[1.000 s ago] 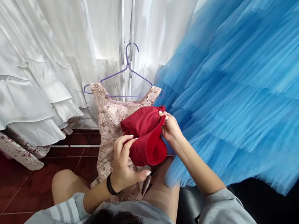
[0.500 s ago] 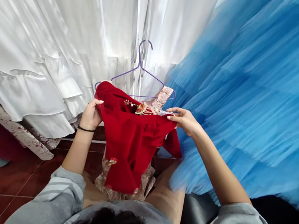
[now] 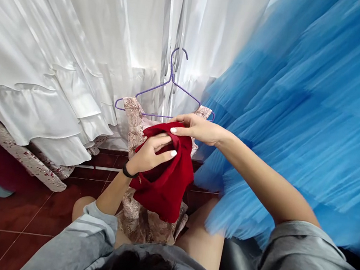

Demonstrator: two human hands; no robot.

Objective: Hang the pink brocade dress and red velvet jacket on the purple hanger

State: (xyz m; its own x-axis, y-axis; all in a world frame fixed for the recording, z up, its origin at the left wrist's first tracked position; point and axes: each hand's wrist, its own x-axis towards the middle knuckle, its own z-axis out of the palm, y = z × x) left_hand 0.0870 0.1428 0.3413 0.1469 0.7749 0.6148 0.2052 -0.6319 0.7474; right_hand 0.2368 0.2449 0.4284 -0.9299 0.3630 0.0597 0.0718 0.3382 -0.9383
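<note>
While the red garment (image 3: pixel 174 194) is bunched in front of the pink dress (image 3: pixel 135 124), the left hand (image 3: pixel 149 155) rests at its folds, thumb and fingers parted; the right hand (image 3: pixel 174 124) lies at its upper edge, pinch unclear. Good practice: steady that edge, ease folds outward, avoid tugging; soft cloth probably creases easily.

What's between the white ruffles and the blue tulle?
Head view: a pink dress on a purple hanger, with red cloth, left hand and right hand in front.
</note>
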